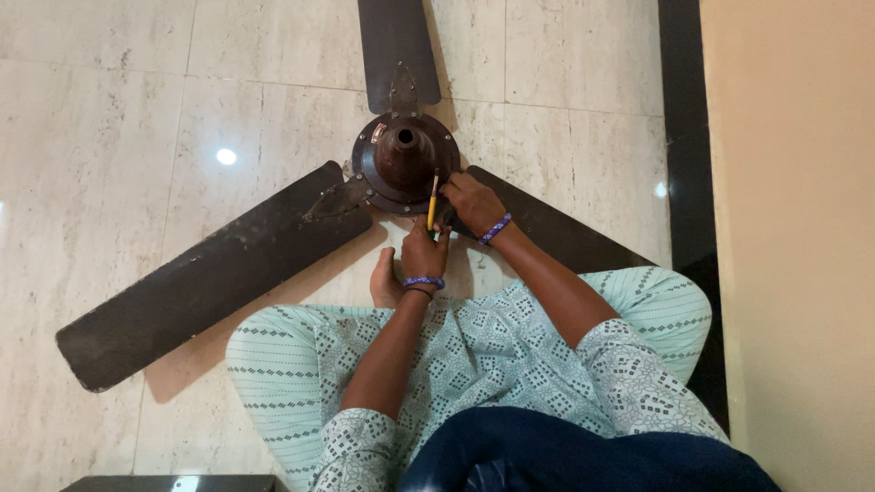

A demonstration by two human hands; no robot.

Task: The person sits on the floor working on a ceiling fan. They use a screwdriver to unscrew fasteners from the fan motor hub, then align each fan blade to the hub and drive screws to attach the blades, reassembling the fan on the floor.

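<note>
Ceiling fan (pixel 401 159) flat on floor, hub just ahead. My right hand (pixel 471 202) grips yellow screwdriver (pixel 432 202), shaft upright at hub's near rim. Left hand (pixel 425 253) closed just below, on the tool's lower end.

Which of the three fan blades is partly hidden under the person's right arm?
The blade pointing toward the lower right, beside the right hand. The top blade and the long left blade lie uncovered on the floor.
</note>
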